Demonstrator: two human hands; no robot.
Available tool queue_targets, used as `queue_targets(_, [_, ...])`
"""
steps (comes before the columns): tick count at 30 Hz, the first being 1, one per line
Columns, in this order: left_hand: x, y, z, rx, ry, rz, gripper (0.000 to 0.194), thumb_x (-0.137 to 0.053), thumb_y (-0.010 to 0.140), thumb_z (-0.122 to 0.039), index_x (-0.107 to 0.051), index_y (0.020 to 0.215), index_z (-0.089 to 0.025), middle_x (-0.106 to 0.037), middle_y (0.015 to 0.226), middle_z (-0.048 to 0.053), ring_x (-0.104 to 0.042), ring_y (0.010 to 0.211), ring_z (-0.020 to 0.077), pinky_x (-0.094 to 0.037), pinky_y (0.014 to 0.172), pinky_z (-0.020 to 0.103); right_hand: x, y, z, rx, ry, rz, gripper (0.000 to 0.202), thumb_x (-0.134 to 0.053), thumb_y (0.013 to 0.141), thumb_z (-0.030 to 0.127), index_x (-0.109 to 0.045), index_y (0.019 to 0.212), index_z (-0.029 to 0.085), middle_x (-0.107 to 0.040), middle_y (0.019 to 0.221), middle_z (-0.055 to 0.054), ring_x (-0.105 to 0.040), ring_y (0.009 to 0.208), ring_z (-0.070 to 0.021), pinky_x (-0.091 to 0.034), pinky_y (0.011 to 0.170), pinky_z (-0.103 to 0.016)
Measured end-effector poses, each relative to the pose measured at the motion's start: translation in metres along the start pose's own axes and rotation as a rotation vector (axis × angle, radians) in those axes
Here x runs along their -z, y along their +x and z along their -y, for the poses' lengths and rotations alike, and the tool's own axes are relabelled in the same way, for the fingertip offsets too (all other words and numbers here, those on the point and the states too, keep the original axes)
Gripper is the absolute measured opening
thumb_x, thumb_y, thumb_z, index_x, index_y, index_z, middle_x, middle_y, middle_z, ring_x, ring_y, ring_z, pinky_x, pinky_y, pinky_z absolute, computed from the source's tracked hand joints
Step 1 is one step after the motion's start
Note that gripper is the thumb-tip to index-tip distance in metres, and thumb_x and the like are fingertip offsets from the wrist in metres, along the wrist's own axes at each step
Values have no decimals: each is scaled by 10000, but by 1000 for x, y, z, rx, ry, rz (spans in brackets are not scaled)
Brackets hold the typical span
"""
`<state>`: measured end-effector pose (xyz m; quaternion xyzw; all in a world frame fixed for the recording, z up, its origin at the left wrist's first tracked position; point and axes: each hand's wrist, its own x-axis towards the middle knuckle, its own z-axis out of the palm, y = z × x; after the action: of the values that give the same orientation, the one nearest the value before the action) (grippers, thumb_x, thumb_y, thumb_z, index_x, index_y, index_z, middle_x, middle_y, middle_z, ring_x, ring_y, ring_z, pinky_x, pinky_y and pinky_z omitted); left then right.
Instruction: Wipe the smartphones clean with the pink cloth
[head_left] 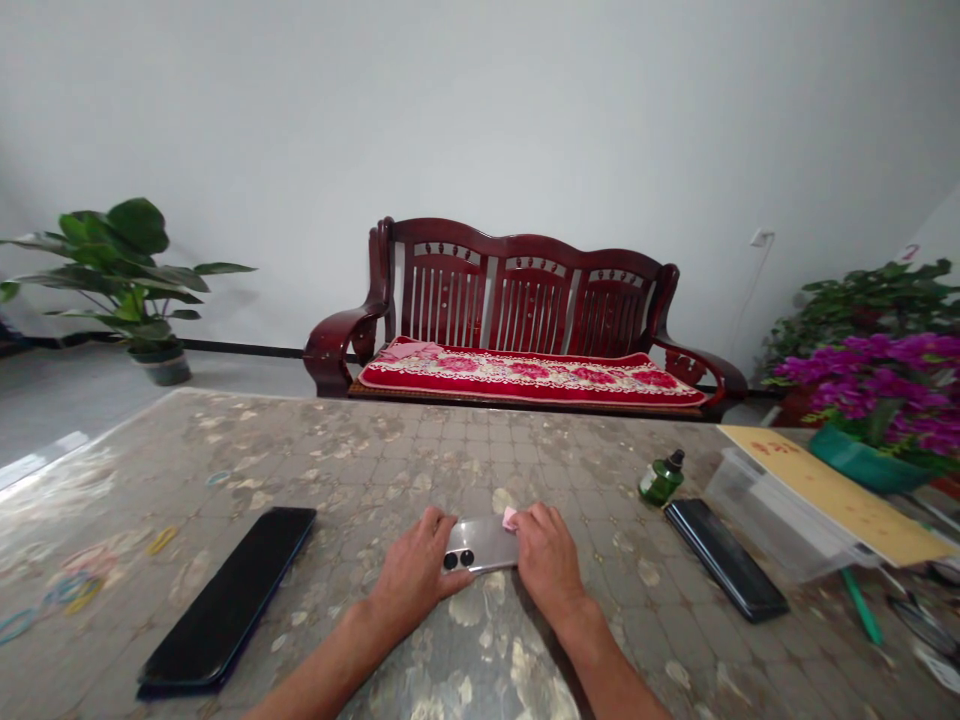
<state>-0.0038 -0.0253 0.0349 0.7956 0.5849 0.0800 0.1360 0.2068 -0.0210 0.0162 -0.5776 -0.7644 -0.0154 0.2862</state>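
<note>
A silver phone (486, 543) with two round black camera lenses lies between my hands, its back facing up, just above the patterned tablecloth. My left hand (417, 565) grips its left end, thumb along the near edge and fingers at the far edge. At the right end, my right hand (550, 555) is closed on a small pink piece (510, 518) that touches the back of the phone. The fingertips of the right hand are partly hidden.
A black tablet (229, 600) lies left, near rubber bands (82, 590). On the right are a green bottle (661, 478), a black case (724, 560), a clear box (787, 515) and purple flowers (892, 385). A wooden bench (525, 300) stands behind the table (360, 450).
</note>
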Motion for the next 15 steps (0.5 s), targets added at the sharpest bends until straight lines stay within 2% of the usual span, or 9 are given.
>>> queue_targets(6, [-4,1,1,-6,8,-22,404,-656,821,-368,-544,1178,-216,-561,1186,86,-632,1044,264,-501,864,343,-2,-4,15,86,35,68,227,-541,917,74,-690,910,246,-640,894,-33,-552,877,-214,-413,778,-321])
queue_targets(12, [-5,0,1,-6,21,-39,412,-653,837,-403,-536,1190,-225,-566,1171,81,-633,1047,266,-500,862,345,1,-1,2,-10,1,2,255,-499,945,102,-700,903,253,-645,880,-42,-557,849,-211,-415,773,-330])
queue_targets(15, [-6,0,0,2,37,-41,404,-651,840,-415,-541,1181,-228,-570,1169,78,-642,1020,263,-506,839,343,1,-3,7,14,-3,28,244,-517,929,85,-700,907,245,-643,882,-40,-554,857,-208,-410,778,-322])
